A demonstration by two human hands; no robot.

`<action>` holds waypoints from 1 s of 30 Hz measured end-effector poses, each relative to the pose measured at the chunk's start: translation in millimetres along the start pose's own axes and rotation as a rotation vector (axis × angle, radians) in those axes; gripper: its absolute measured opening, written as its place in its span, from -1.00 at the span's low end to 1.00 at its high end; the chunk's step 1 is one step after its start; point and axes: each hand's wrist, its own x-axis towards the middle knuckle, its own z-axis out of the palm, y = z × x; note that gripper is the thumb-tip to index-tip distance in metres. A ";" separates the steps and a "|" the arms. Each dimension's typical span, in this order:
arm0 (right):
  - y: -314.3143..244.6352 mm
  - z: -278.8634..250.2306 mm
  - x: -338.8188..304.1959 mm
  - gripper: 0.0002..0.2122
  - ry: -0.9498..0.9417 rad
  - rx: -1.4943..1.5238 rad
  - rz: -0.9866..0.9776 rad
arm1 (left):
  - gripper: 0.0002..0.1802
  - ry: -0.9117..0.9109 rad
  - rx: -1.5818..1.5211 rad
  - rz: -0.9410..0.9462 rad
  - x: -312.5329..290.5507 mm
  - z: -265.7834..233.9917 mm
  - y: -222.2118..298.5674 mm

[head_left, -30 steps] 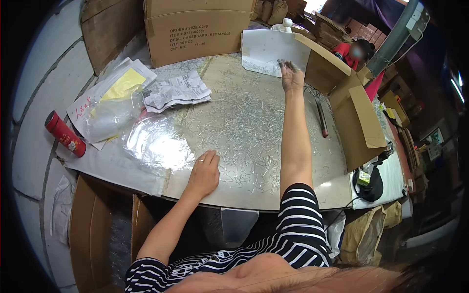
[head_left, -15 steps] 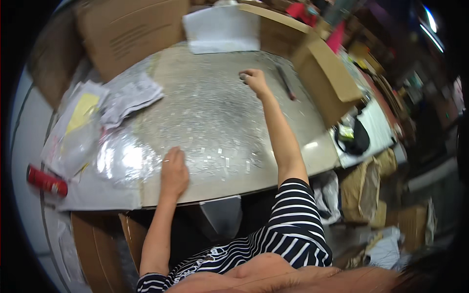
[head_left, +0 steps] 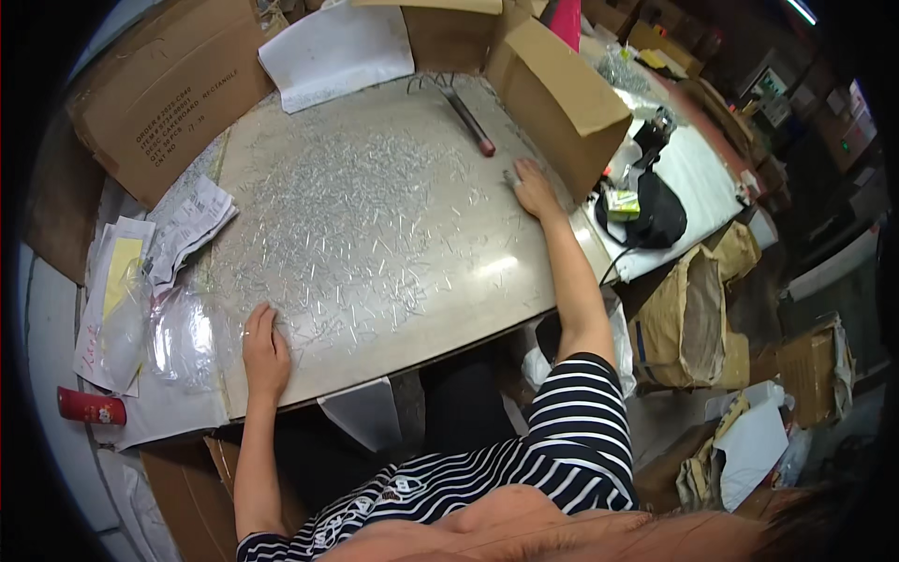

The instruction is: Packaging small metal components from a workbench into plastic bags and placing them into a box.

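Small thin silvery metal pieces [head_left: 328,206], like short pins or wires, lie scattered thickly over the grey tabletop [head_left: 449,300]. My left hand [head_left: 267,351] rests on the table near its front edge, fingers extended and lying flat, beside the nearest pieces. Over on the right side of the table, my right hand [head_left: 537,192] is low at the surface with its fingers bent. A small grey metallic thing [head_left: 510,176] shows at its fingertips, too small to name. Beyond that hand lies a dark rod [head_left: 468,122] with a red end and thin curved prongs at its far end.
Cardboard [head_left: 169,103] stands along the back left, and a brown carton [head_left: 571,103] borders the right. Papers [head_left: 192,229] and clear plastic [head_left: 183,337] lie left, near a red can [head_left: 92,406]. A black bag [head_left: 655,215] sits on a white surface at right.
My right hand has moved from above the far middle of the pieces to the table's right side, lower and nearer. The view has shifted; my left hand stays on the near edge.
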 end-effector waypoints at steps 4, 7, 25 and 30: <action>-67.6 19.1 -48.7 -0.45 -0.172 0.155 -0.194 | -0.60 -0.010 0.071 0.028 1.5 8.8 -10.5; -134.5 8.6 -79.6 -0.40 -0.272 0.299 -0.291 | -0.62 -0.015 0.085 -0.002 -6.2 -2.7 -11.1; -296.7 45.5 -194.7 -0.39 -0.052 0.136 -0.198 | -0.77 0.392 -0.056 0.523 -86.8 -28.1 58.0; -327.4 28.4 -209.9 -0.45 -0.036 0.228 -0.276 | -0.76 0.538 -0.046 0.010 -126.9 -52.6 -1.2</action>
